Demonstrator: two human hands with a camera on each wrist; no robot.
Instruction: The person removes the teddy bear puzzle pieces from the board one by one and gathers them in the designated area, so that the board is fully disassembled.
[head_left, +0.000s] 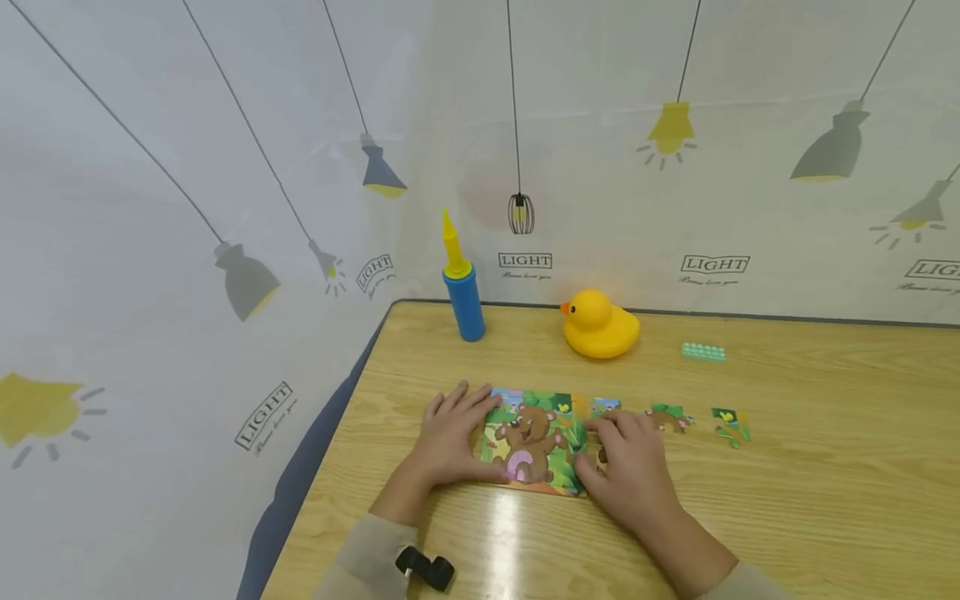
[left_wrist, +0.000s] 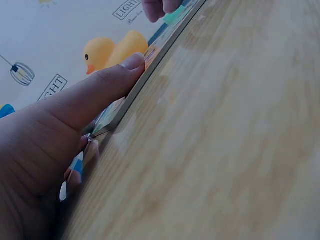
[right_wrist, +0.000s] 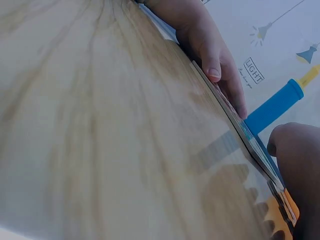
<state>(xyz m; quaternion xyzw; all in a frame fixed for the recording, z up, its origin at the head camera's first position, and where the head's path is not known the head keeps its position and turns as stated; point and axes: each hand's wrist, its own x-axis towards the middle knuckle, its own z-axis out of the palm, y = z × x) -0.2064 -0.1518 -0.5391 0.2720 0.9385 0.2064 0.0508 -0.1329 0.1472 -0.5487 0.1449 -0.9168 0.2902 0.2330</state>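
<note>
A puzzle board (head_left: 528,442) with a brown bear picture lies flat on the wooden table. My left hand (head_left: 450,442) rests along its left side, fingers stretched toward the upper left corner and the thumb (left_wrist: 112,85) straight along the near edge. At the right edge of the board is my right hand (head_left: 633,471), with the thumb and forefinger touching or very near that edge. The right palm and fingers partly cover loose jigsaw pieces (head_left: 606,406). Further right lie a bear-patterned piece (head_left: 670,417) and a green and orange piece (head_left: 731,425).
Toward the back stand a blue hand pump (head_left: 467,307) with a yellow nozzle and a yellow rubber duck (head_left: 600,327). A small mint-green knobbly strip (head_left: 703,352) lies to the duck's right. A lamp-printed cloth (head_left: 600,167) hangs behind the table's (head_left: 825,500) back edge.
</note>
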